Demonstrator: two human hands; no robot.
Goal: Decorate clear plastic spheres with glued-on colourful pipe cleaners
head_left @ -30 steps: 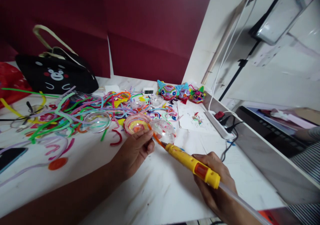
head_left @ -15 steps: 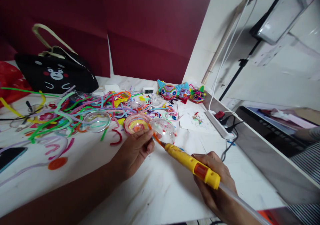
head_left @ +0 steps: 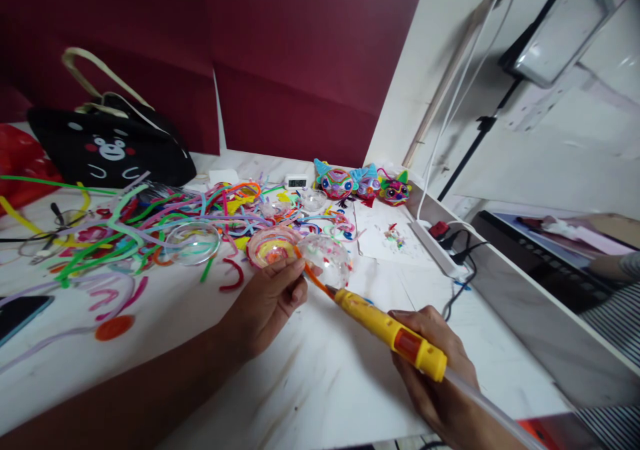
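Note:
Between the thumb and fingers of my left hand (head_left: pixel 270 303) is one end of an orange pipe cleaner (head_left: pixel 315 278), which slants down to the right. My right hand (head_left: pixel 435 363) is wrapped round a yellow hot glue gun (head_left: pixel 387 330) with a clear glue stick (head_left: pixel 493 407) sticking out of its back. The gun's nozzle touches or nearly touches the lower end of the pipe cleaner. Just behind my left fingers sit a bowl-like half shell lined with coloured rings (head_left: pixel 273 243) and a clear plastic half shell (head_left: pixel 327 258) with red specks.
Tangled pipe cleaners (head_left: pixel 145 220) cover the left of the white table, with a clear dome (head_left: pixel 194 243) and a phone (head_left: pixel 23 317). Decorated animal heads (head_left: pixel 337 182) stand at the back by a small clock (head_left: pixel 297 182). A power strip (head_left: pixel 440 247) lies right. Another person's arm (head_left: pixel 613 267) shows far right.
The glue gun in my right hand has shifted slightly right and down, its nozzle further along the orange pipe cleaner. My left hand stays almost still.

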